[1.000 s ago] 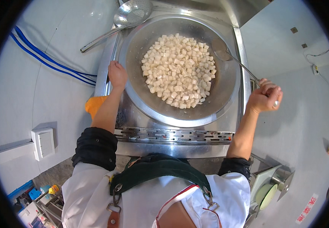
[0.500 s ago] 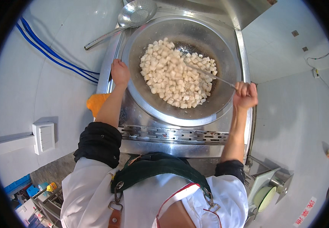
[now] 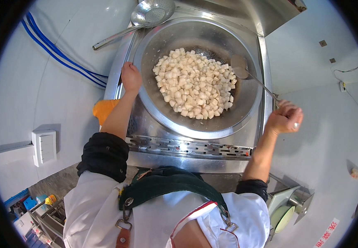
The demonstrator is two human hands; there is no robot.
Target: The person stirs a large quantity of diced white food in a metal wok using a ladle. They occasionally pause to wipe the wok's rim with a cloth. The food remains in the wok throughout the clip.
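A wide steel wok (image 3: 146, 97) sits in a steel stove, with a heap of small pale food cubes (image 3: 193, 84) in it. In my right hand (image 3: 285, 118), closed beyond the wok's right rim, is the handle end of a long round-headed ladle (image 3: 239, 66). Its head hangs over the wok's right side, apart from most of the heap. My left hand (image 3: 131, 77) is closed at the wok's left rim. What its fingers grip there is hidden.
A perforated strainer (image 3: 152, 13) lies at the back left, its handle sticking out left. An orange cloth (image 3: 104, 110) hangs by my left forearm. The slotted strip (image 3: 187, 146) of the stove runs along the front. Blue hoses (image 3: 59, 53) line the left wall.
My right hand has moved right and slightly down, drawing the ladle's head out of the cubes to the wok's right side. My left hand stays at the rim.
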